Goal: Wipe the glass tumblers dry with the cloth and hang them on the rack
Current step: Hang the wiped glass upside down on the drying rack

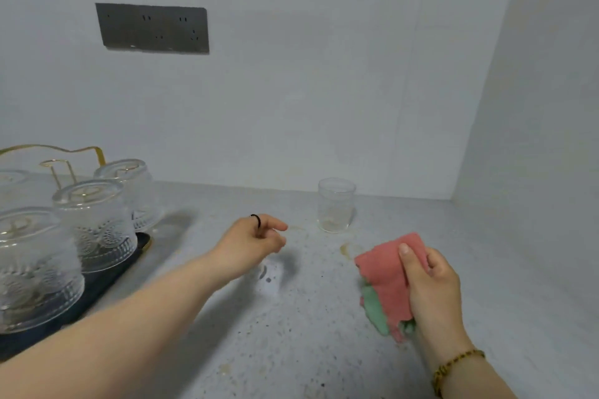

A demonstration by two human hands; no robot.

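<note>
Counter (291,340): 4 tumblers (97,223) on rack (76,150), 1 tumbler (336,209) apart; left hand (252,238) slack, right hand (432,285) gripping cloth (385,278).

No readable text, label, brand, number or sign on anything in view.
</note>
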